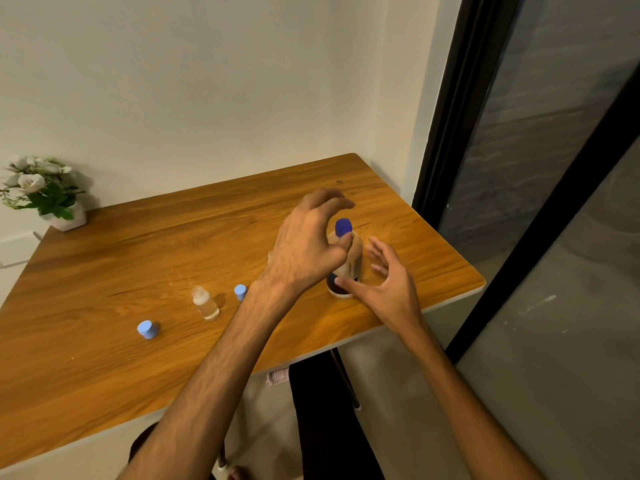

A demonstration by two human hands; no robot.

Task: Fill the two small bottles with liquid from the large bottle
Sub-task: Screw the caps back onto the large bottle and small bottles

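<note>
The large bottle (353, 263), with a tan label and a dark blue cap (343, 226), stands upright on the right part of the wooden table (138, 258). My left hand (308, 244) arches over its neck, thumb just under the cap and fingers spread above it. Low beside the bottle is my right hand (391, 285), open, with its thumb tip at the dark base. One small clear bottle (205, 303) stands uncapped to the left. Two light blue caps (148, 329) (240, 292) lie loose near it. A pale edge behind my left wrist may be the second small bottle.
A white pot of artificial flowers (45, 192) sits at the table's far left corner by the wall. A dark-framed glass door (519, 168) runs along the right. The table's right edge is close to the large bottle.
</note>
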